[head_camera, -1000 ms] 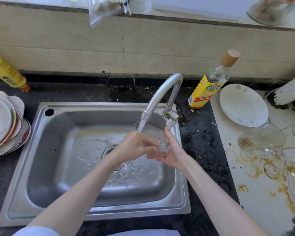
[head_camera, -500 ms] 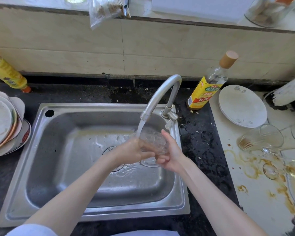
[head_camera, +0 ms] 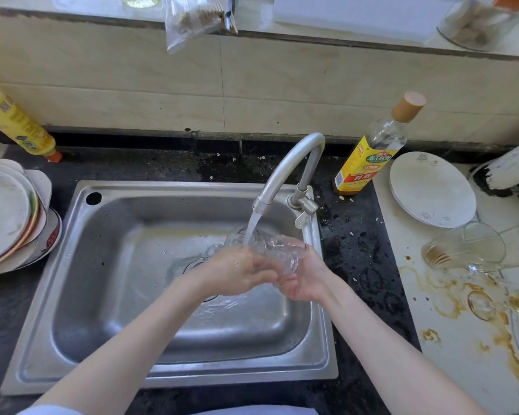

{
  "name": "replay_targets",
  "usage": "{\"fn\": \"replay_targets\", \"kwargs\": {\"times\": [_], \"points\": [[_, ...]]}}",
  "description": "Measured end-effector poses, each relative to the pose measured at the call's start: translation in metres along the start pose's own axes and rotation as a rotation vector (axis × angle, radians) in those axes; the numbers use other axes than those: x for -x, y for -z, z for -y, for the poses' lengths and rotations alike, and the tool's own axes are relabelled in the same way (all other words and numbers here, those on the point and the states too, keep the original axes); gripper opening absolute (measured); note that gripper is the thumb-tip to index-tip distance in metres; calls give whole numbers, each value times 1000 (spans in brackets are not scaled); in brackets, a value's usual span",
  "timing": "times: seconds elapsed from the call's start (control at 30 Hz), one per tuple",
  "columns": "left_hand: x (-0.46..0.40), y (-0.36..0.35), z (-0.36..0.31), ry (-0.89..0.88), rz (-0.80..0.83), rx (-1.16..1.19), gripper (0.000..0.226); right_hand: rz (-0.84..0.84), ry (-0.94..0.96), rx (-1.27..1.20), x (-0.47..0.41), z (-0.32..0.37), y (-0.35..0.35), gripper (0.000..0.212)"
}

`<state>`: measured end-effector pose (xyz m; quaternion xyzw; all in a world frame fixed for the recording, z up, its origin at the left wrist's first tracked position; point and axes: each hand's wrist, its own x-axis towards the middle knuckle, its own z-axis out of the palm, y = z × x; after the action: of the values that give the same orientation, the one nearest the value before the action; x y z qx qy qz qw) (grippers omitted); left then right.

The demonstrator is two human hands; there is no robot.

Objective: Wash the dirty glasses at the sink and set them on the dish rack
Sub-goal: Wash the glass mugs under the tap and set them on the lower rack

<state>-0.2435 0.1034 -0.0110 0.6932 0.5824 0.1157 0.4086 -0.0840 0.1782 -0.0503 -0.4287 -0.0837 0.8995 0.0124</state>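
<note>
A dark speckled counter (head_camera: 354, 250) ran under the tiled wall, and set into it was the steel sink (head_camera: 108, 265), its basin wet. To the right lay a pale board (head_camera: 462, 354) streaked with brown rings and spills. On the far left a stack of used plates (head_camera: 9, 217) leaned on the counter, and a single white plate (head_camera: 432, 190) sat at the back of the pale board. The curved tap (head_camera: 291, 169) stood at the sink's right rear corner, with water running from its spout. A bottle with a yellow label (head_camera: 369, 154) stood just beside the tap, and a yellow bottle (head_camera: 15, 124) leaned against the wall at the far left. Dirty glasses (head_camera: 465, 247) lay tipped on the stained board, close together near the right edge.

Over the right part of the basin, both hands met under the stream. The left hand (head_camera: 237, 271) was curled round the near side of a clear glass (head_camera: 279, 253), and the right hand (head_camera: 306, 277) cupped it from below and the right, fingers wrapped on it. The glass sat tilted between them, directly in the falling water, blurred by the splash.
</note>
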Motion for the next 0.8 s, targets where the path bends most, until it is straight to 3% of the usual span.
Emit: {"fn": "replay_targets", "kwargs": {"times": [0.1,0.2,0.27,0.3,0.33,0.4,0.43,0.53,0.6,0.7,0.8], "points": [[-3,-1,-3,55,-262,351,7,-37,136,75,2,-4,-9,42],[-12,-3,-7,257,-472,686,14,-59,360,96,-4,-8,-13,70],[-15,1,-10,350,-511,814,16,-111,500,173,-11,-11,-12,74],[-15,3,-11,349,-451,806,17,-127,532,207,-15,-13,-9,80],[-15,4,-11,322,-360,779,17,-145,537,225,-16,-14,-9,87],[-11,7,-18,227,-133,669,18,-140,521,234,-14,-13,-9,77],[-9,6,-22,164,-42,507,26,-130,491,231,-16,-12,-3,68],[-7,2,-27,-32,56,-354,43,-68,324,68,-14,-9,-5,49],[-8,0,-26,-70,44,-641,36,-82,272,33,-14,-10,-4,44],[-11,-2,-29,-62,-29,-636,38,-89,258,39,-7,-10,-6,40],[-15,7,-33,95,-147,-324,37,-55,273,-37,-2,-9,-4,42]]}}
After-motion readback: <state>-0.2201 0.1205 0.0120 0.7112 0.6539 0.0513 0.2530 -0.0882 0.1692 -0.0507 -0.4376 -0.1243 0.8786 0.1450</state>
